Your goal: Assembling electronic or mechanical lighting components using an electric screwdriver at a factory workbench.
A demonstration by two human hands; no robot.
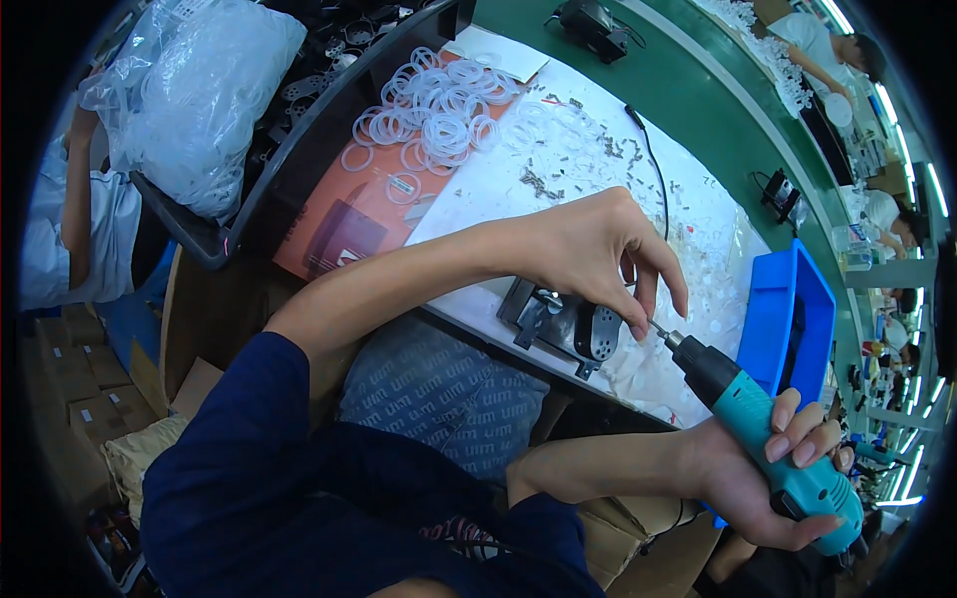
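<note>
My right hand (763, 478) is wrapped around a teal and black electric screwdriver (733, 389), its bit angled up and to the left. At the bit's tip, my left hand (598, 249) pinches thumb and finger together. Whatever lies in that pinch is too small to make out. Just below the left hand, a black fixture (533, 314) stands at the table's near edge. Set in it is a black rounded part (601, 334) with small holes. The screwdriver bit is apart from this part, to its right.
Clear plastic rings (444, 110) lie heaped on an orange sheet (329, 214) at the far left. Small metal pieces (543, 184) are scattered over the white table surface (478, 214). A blue bin (778, 319) stands right; a black crate (289, 149) holds a plastic bag (204, 100). Other people work nearby.
</note>
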